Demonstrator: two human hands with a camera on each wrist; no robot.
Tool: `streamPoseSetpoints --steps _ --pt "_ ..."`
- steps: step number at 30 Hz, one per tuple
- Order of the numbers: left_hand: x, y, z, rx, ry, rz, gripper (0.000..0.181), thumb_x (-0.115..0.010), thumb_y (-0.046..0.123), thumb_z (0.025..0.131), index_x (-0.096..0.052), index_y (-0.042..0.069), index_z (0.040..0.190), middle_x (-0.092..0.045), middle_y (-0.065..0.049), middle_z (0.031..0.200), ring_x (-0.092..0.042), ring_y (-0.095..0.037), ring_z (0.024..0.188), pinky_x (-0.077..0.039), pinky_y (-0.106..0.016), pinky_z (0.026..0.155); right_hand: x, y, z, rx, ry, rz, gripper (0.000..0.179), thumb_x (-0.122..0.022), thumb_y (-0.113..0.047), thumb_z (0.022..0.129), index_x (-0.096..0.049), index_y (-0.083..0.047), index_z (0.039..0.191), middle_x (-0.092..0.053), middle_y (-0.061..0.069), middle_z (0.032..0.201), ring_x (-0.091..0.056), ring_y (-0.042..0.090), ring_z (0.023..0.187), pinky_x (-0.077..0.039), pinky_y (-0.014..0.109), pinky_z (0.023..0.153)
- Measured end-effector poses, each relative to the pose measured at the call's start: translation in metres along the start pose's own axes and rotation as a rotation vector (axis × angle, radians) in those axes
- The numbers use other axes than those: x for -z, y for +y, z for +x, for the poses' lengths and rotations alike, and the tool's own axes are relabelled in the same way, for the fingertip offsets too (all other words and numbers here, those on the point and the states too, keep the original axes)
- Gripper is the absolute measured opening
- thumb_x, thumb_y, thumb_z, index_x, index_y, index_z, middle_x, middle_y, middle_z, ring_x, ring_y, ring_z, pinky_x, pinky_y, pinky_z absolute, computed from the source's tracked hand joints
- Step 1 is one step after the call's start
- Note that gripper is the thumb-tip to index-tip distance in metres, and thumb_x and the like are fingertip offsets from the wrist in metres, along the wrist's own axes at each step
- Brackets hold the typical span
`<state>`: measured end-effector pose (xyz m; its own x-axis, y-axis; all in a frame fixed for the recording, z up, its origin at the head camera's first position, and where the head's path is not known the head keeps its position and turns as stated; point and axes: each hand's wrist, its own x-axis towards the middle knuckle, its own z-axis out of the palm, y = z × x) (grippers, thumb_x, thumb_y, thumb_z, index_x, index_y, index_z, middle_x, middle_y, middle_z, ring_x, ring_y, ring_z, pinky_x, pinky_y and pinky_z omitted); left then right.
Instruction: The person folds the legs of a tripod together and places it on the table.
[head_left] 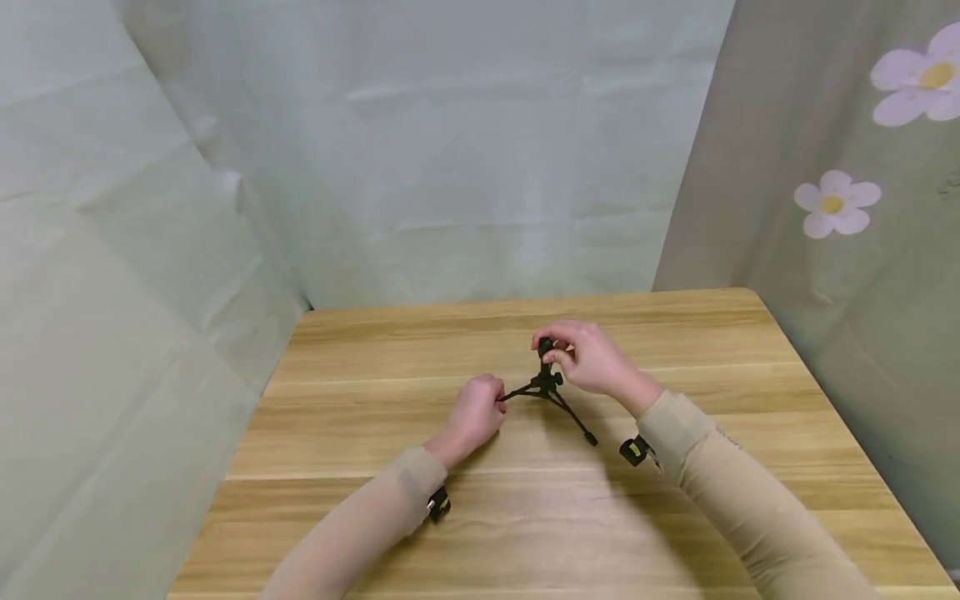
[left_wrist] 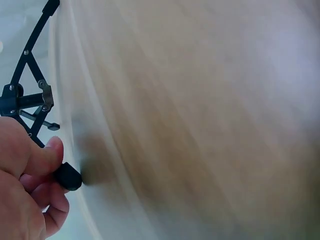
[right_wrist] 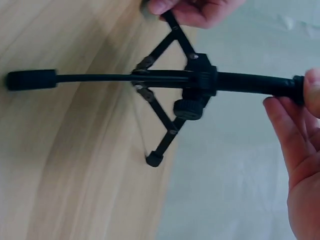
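Observation:
A small black tripod (head_left: 546, 381) stands over the wooden table with its legs spread. My left hand (head_left: 477, 410) pinches one leg close to its end; in the left wrist view the dark rubber foot (left_wrist: 68, 176) pokes out past the fingertips. Higher up, my right hand (head_left: 594, 360) holds the top end of the centre column (right_wrist: 250, 82) between thumb and fingers. The right wrist view shows the hinged braces, a round knob (right_wrist: 188, 109) on the hub, and another leg with a long foot (right_wrist: 32, 79) pointing away from the hand.
The table (head_left: 337, 533) has a light wood-grain top. Pale cloth (head_left: 465, 150) hangs behind it and along both sides, with printed flowers (head_left: 836, 204) at the right. A small black device (head_left: 634, 451) is strapped under the right wrist, another (head_left: 439, 503) under the left.

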<state>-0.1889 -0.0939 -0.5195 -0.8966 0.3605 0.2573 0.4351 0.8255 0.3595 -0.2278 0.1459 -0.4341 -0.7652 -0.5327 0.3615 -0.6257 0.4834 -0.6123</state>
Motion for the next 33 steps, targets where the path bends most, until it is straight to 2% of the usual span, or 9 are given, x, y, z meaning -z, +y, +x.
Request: streamPoseSetpoints --steps 5,10,15,18,22,27,29,33 --pt "0.0 -0.001 0.001 0.023 0.011 -0.022 0.029 -0.076 -0.011 0.078 -0.059 0.011 0.07 -0.053 0.002 0.07 -0.053 -0.015 0.065 -0.049 -0.03 0.061 -0.004 -0.001 -0.001 -0.033 0.037 0.009 0.023 -0.077 -0.002 0.097 -0.076 -0.016 0.115 -0.075 0.0 0.108 -0.062 0.014 0.078 -0.051 0.034 0.067" --pt "0.0 0.001 0.004 0.005 0.014 0.007 0.031 -0.076 -0.012 0.077 -0.059 0.012 0.07 -0.054 0.002 0.071 -0.055 -0.016 0.065 -0.05 -0.03 0.06 -0.007 -0.001 -0.001 -0.075 0.065 0.054 0.028 -0.074 0.006 0.095 -0.077 -0.014 0.114 -0.076 0.0 0.105 -0.063 0.014 0.076 -0.048 0.031 0.062" --pt "0.001 0.002 0.005 -0.016 0.02 0.036 0.03 -0.077 -0.013 0.076 -0.058 0.011 0.071 -0.054 0.001 0.072 -0.056 -0.017 0.066 -0.05 -0.032 0.059 -0.009 -0.002 0.0 -0.072 0.072 0.075 0.027 -0.076 0.006 0.094 -0.077 -0.013 0.113 -0.077 -0.001 0.106 -0.065 0.014 0.078 -0.05 0.032 0.064" --pt "0.004 0.001 0.003 -0.022 -0.018 0.028 0.03 -0.077 -0.012 0.078 -0.059 0.01 0.072 -0.054 0.001 0.072 -0.055 -0.017 0.067 -0.05 -0.032 0.061 -0.01 -0.002 -0.001 -0.068 0.04 0.09 0.024 -0.077 0.002 0.095 -0.078 -0.015 0.113 -0.077 -0.003 0.106 -0.066 0.014 0.081 -0.052 0.034 0.066" --pt "0.01 -0.004 -0.003 -0.015 -0.091 -0.043 0.029 -0.081 -0.013 0.079 -0.061 0.008 0.073 -0.056 0.001 0.073 -0.054 -0.015 0.069 -0.05 -0.032 0.065 -0.006 -0.002 -0.002 -0.057 -0.052 0.133 0.022 -0.078 -0.005 0.097 -0.078 -0.014 0.117 -0.078 -0.003 0.106 -0.069 0.012 0.086 -0.056 0.036 0.071" --pt "0.019 -0.01 -0.004 0.02 -0.152 -0.123 0.026 -0.089 0.0 0.083 -0.066 0.009 0.077 -0.058 0.002 0.074 -0.053 -0.014 0.07 -0.049 -0.032 0.066 0.006 -0.004 0.0 0.019 -0.14 0.142 0.026 -0.083 -0.006 0.094 -0.077 -0.011 0.118 -0.078 -0.001 0.098 -0.072 0.01 0.086 -0.06 0.034 0.074" --pt "0.021 -0.012 -0.005 0.035 -0.179 -0.116 0.026 -0.09 0.004 0.084 -0.066 0.01 0.076 -0.057 0.002 0.073 -0.052 -0.014 0.069 -0.048 -0.032 0.065 0.01 -0.004 0.001 0.064 -0.159 0.112 0.028 -0.086 -0.007 0.091 -0.076 -0.012 0.116 -0.077 -0.002 0.095 -0.073 0.009 0.084 -0.06 0.032 0.073" --pt "0.023 -0.012 -0.007 0.006 -0.224 -0.016 0.029 -0.089 0.004 0.086 -0.063 0.01 0.075 -0.056 0.002 0.073 -0.053 -0.015 0.069 -0.049 -0.032 0.063 0.012 -0.005 0.003 0.127 -0.162 0.067 0.026 -0.089 -0.01 0.088 -0.075 -0.012 0.111 -0.076 -0.006 0.092 -0.072 0.006 0.081 -0.059 0.03 0.069"
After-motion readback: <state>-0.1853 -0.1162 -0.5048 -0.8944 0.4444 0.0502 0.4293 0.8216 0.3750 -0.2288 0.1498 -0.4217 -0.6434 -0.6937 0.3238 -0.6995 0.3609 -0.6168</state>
